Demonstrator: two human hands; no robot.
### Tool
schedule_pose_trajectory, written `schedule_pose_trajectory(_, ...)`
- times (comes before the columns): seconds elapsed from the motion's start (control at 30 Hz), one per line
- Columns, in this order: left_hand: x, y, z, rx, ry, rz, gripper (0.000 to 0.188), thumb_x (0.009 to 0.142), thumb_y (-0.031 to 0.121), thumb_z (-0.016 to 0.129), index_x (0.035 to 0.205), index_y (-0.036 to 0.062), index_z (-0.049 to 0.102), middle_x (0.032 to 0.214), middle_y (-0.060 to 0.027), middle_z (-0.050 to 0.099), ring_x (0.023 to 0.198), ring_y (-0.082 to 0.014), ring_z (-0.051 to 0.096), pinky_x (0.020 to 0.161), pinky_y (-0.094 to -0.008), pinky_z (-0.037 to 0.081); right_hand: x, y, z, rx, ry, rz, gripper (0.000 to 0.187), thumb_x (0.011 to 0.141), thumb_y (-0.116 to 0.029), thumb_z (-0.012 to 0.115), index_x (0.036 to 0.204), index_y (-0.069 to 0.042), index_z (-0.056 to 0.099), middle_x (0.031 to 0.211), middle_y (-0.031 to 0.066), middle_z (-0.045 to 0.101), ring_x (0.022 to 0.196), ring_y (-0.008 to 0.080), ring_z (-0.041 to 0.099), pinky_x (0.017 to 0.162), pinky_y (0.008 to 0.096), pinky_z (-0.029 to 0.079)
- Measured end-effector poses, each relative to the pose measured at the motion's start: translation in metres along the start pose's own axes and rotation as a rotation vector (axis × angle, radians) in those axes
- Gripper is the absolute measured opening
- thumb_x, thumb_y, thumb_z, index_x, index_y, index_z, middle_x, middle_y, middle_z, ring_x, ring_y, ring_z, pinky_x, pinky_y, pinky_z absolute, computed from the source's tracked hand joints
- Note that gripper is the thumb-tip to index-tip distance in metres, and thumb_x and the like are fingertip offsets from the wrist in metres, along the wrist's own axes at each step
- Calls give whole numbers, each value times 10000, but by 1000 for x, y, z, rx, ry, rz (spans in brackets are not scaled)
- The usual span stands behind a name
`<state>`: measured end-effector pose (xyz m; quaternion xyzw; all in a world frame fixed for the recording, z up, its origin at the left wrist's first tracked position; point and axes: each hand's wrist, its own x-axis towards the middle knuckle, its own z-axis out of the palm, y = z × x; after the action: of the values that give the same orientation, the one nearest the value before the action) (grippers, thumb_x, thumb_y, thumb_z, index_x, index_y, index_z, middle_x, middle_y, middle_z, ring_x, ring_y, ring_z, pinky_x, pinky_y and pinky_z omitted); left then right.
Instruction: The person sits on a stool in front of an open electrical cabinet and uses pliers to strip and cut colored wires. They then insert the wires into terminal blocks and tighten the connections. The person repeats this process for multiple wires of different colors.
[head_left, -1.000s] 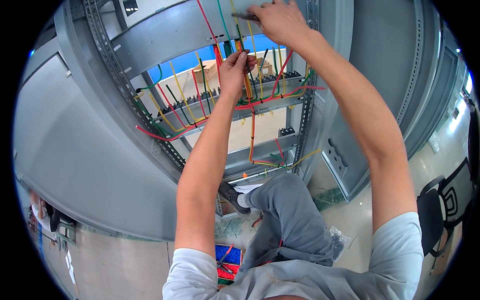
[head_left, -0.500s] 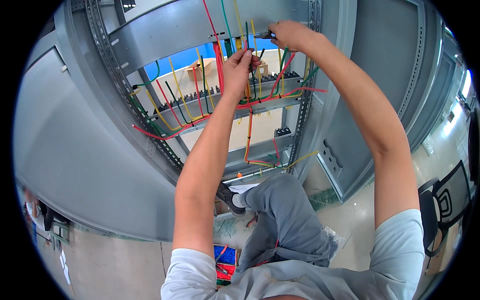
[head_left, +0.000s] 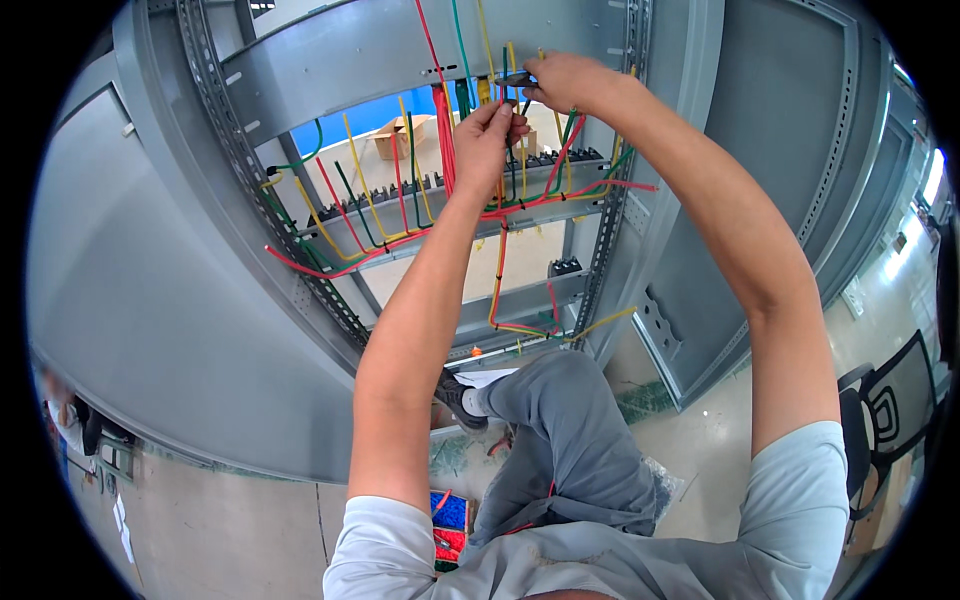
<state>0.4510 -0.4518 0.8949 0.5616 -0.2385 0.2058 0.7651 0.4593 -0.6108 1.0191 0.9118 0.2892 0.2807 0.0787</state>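
My left hand is closed in a pinch on a red wire, whose end sticks up above the thumb. Beside the fingers rise green and yellow wires, partly hidden by the hand. My right hand grips dark pliers, their jaws pointing left and lying across the wires just above my left fingertips. Whether the jaws touch the red wire is too small to tell. Behind the hands runs a row of black terminal blocks. A thick red wire bundle hangs left of my left hand.
A grey metal cabinet frame surrounds the wiring, with a door panel on the left. Below hangs a tied wire bundle. A bin of blue and red small parts sits by my leg. A mesh chair stands at right.
My right hand has moved left and slightly down, bringing the pliers over the wires at my left fingertips. The left hand keeps its pinch and has shifted slightly in view.
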Motion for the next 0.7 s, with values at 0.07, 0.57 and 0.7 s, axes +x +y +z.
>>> schedule_pose_trajectory(0.07, 0, 0, -1, -3, 2, -2, 290, 1065, 204, 591, 1228, -27, 659, 994, -89, 727, 918, -172, 712, 840, -307, 583, -3, -4, -5, -16, -2, 16, 397, 950, -354, 661, 1175, -28, 692, 1058, 208, 741, 1041, 394, 702, 882, 502, 565)
schedule_pose_trajectory(0.57, -3, -5, 1, -29, 4, 43, 301, 1069, 210, 588, 1251, -19, 659, 1006, -89, 731, 926, -163, 712, 844, -302, 582, -5, -11, -18, -147, -139, 81, 315, 880, -266, 641, 1127, -109, 757, 1134, 150, 743, 1077, 355, 705, 898, 493, 566)
schedule_pose_trajectory(0.7, -4, -6, -3, -20, 14, 55, 306, 1070, 211, 585, 1258, -19, 657, 1012, -90, 732, 933, -163, 714, 856, -301, 582, -3, -4, -12, -22, -104, -29, 303, 863, -229, 694, 1124, -77, 713, 1038, 169, 744, 979, 387, 698, 847, 507, 557)
